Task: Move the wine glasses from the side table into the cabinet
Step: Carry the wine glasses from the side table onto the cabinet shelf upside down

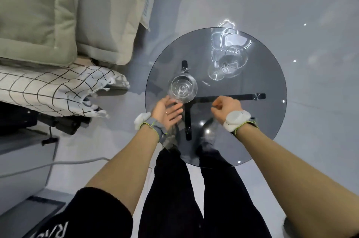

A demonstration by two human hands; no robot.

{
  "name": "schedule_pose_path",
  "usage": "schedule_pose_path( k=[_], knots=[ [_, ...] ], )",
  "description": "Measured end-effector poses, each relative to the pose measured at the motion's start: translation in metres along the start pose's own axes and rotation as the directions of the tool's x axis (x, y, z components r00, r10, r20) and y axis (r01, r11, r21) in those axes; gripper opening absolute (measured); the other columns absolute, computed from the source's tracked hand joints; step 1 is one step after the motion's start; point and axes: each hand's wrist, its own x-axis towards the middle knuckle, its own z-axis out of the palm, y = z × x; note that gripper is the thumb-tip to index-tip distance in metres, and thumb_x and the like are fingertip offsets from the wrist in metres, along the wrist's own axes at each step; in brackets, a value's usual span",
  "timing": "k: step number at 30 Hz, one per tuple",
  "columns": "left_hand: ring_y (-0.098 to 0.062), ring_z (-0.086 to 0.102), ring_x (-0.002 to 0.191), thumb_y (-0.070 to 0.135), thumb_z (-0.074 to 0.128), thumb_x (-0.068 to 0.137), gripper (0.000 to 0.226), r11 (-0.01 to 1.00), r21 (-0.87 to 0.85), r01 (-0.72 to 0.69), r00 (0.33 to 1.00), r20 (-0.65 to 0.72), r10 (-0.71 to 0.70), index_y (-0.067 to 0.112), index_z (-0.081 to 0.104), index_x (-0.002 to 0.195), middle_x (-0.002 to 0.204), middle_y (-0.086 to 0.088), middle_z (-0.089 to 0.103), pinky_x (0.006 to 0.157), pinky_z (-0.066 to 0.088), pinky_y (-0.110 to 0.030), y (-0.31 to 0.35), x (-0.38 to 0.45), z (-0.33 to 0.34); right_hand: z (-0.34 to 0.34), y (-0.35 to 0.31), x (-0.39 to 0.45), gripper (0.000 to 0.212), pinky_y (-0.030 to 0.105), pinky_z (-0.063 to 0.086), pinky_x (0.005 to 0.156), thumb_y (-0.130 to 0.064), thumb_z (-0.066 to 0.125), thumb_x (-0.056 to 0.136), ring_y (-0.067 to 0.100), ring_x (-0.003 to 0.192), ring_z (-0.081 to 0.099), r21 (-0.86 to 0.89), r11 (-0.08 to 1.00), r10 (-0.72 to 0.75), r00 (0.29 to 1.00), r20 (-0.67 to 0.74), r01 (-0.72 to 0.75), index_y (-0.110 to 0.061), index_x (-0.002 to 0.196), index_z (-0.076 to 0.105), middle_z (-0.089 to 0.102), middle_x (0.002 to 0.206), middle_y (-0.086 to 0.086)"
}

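Two clear wine glasses stand upright on a round smoked-glass side table point(268, 86). The near glass point(183, 88) is at the table's left side. The far glass point(231, 60) is toward the back right. My left hand point(167, 111) is open, palm turned right, its fingers just below the near glass and touching or almost touching its bowl. My right hand point(225, 106) hovers over the table's middle with fingers loosely curled and nothing in it. No cabinet is in view.
A sofa with green cushions point(58, 14) and a checked blanket point(52, 86) lies to the left of the table. A grey cable point(48, 166) runs across the glossy floor at lower left. My legs in black trousers point(184, 189) stand against the table's near edge.
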Motion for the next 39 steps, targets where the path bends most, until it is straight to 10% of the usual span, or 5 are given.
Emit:
schedule_pose_path(
  k=[7, 11, 21, 30, 39],
  knots=[
    [-0.03, 0.061, 0.117, 0.071, 0.049, 0.081, 0.069, 0.971, -0.238, -0.012, 0.981, 0.185, 0.057, 0.021, 0.056, 0.129, 0.124, -0.013, 0.066, 0.095, 0.047, -0.043, 0.008, 0.017, 0.016, 0.004, 0.024, 0.032, 0.011, 0.034, 0.055, 0.082, -0.027, 0.059, 0.087, 0.021, 0.085, 0.065, 0.246, 0.963, 0.1, 0.994, 0.036, -0.106, -0.022, 0.093, 0.066, 0.068, 0.091, -0.003],
    [-0.028, 0.06, 0.118, 0.072, 0.049, 0.079, 0.068, 0.965, -0.26, -0.018, 0.969, 0.234, 0.081, 0.03, 0.054, 0.132, 0.126, -0.01, 0.066, 0.096, 0.046, -0.042, 0.005, 0.019, 0.026, -0.007, 0.025, 0.052, 0.011, 0.029, 0.051, 0.06, -0.012, 0.048, 0.097, 0.023, 0.067, 0.062, 0.845, 0.417, 0.295, 0.929, 0.223, -0.335, -0.01, 0.095, 0.059, 0.064, 0.086, 0.013],
    [-0.028, 0.058, 0.121, 0.073, 0.053, 0.075, 0.069, 0.944, -0.33, -0.035, 0.973, 0.202, 0.106, 0.027, 0.06, 0.127, 0.126, -0.009, 0.066, 0.1, 0.044, -0.044, 0.005, 0.026, 0.042, -0.044, 0.023, 0.095, 0.055, 0.048, 0.051, 0.092, -0.062, 0.038, 0.094, 0.039, 0.107, 0.064, 0.91, -0.258, 0.076, 0.932, 0.353, -0.324, -0.011, 0.112, 0.053, 0.063, 0.114, 0.021],
    [-0.028, 0.058, 0.121, 0.075, 0.049, 0.076, 0.069, 0.954, -0.297, -0.037, 0.969, 0.224, 0.107, 0.029, 0.06, 0.126, 0.126, -0.007, 0.066, 0.104, 0.041, -0.043, 0.002, 0.027, 0.043, -0.039, 0.015, 0.099, 0.076, 0.049, 0.047, 0.101, -0.069, 0.061, 0.077, 0.039, 0.115, 0.062, 0.82, -0.449, -0.211, 0.934, 0.289, -0.355, -0.018, 0.133, 0.052, 0.057, 0.135, 0.018],
    [-0.028, 0.059, 0.12, 0.074, 0.051, 0.076, 0.071, 0.95, -0.31, -0.017, 0.957, 0.269, 0.105, 0.027, 0.059, 0.128, 0.131, -0.01, 0.062, 0.097, 0.046, -0.043, 0.003, 0.001, 0.025, -0.036, 0.0, 0.057, 0.049, 0.047, 0.05, 0.094, -0.055, 0.062, 0.079, 0.036, 0.114, 0.063, 0.853, -0.361, -0.195, 0.925, 0.327, -0.377, -0.018, 0.112, 0.062, 0.06, 0.131, 0.016]
  ],
)
